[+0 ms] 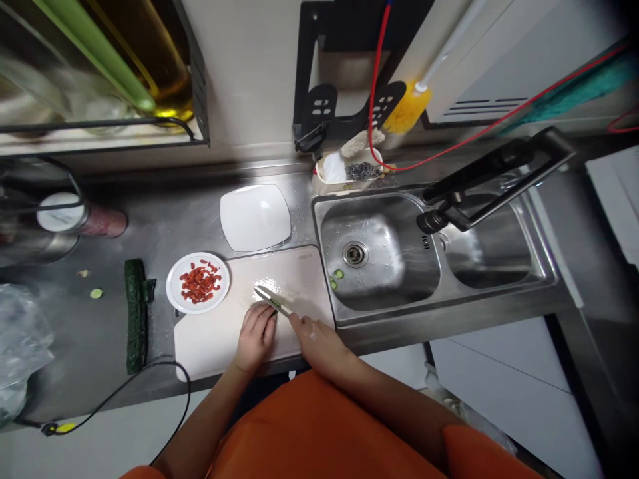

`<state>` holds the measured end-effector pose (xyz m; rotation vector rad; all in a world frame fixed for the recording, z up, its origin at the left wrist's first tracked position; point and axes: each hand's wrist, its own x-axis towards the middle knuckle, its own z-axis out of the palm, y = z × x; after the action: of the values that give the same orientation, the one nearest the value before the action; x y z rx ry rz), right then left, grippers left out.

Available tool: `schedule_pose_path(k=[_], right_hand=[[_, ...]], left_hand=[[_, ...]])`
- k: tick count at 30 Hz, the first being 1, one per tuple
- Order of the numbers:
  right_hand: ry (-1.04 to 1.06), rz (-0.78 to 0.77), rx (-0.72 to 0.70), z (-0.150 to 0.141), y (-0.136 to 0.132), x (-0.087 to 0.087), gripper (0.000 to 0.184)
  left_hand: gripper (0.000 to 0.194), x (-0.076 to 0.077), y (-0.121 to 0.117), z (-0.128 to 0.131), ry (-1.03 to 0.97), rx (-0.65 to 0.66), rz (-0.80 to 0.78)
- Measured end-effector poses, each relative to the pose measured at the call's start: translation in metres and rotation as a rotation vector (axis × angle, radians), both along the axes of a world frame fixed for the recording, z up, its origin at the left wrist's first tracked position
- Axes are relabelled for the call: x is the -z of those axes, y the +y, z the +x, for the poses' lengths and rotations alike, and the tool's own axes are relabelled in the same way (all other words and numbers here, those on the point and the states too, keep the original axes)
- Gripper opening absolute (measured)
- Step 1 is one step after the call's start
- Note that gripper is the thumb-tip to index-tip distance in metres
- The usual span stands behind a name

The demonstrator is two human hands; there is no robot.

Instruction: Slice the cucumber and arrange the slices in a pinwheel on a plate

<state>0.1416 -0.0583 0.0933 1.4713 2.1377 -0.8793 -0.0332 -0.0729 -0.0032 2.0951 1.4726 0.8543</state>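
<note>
My right hand (319, 340) is wrapped round the handle of a kitchen knife (272, 299), its blade pointing up and left over the cutting board (214, 346). Beside the blade, the curled fingers of my left hand (258, 332) hold down a small green piece of cucumber (275, 303), mostly hidden by fingers and knife. The board looks wet near the blade. A white plate of red goji berries (200, 285) overlaps the board's upper left corner. Left of the board lies a long dark green cucumber (134, 316), with a short cucumber piece (149, 290) against it.
Behind the board is a square white plate (255, 217). To the right, a steel sink (379, 286) holds several green slices near its left wall, under a black faucet (439, 216). A plastic bag (22, 346), a black cable (170, 364) and a canister (102, 221) are on the left.
</note>
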Motion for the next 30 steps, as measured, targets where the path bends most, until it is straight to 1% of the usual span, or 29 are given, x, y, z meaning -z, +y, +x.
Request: schedule_pose_path(k=[11,15,18,21,25,28,30], right_hand=[[0.036,0.107,0.065,-0.012,0.001,0.018,0.036],[0.015,0.09,0.065,-0.012,0.0,0.024,0.037],[0.018,0.065,0.074,-0.006,0.001,0.025,0.035],[0.001,0.053,0.077,0.003,0.001,0.018,0.035],[-0.023,0.057,0.056,0.012,-0.003,-0.002,0.034],[-0.05,0.008,0.034,0.014,-0.008,-0.015,0.033],[-0.063,-0.019,0.032,0.015,-0.011,-0.019,0.032]], left_hand=[[0.025,0.002,0.0,-0.001,-0.005,0.005,-0.023],[0.025,0.002,-0.001,-0.001,-0.009,-0.002,-0.019],[0.026,0.002,-0.001,-0.001,-0.004,-0.002,-0.027],[0.028,0.001,-0.002,-0.001,-0.004,-0.002,-0.032],[0.027,0.001,-0.003,-0.001,-0.004,-0.005,-0.026],[0.025,0.002,-0.003,-0.001,0.012,-0.017,-0.02],[0.023,0.003,-0.004,-0.001,0.026,-0.024,-0.007]])
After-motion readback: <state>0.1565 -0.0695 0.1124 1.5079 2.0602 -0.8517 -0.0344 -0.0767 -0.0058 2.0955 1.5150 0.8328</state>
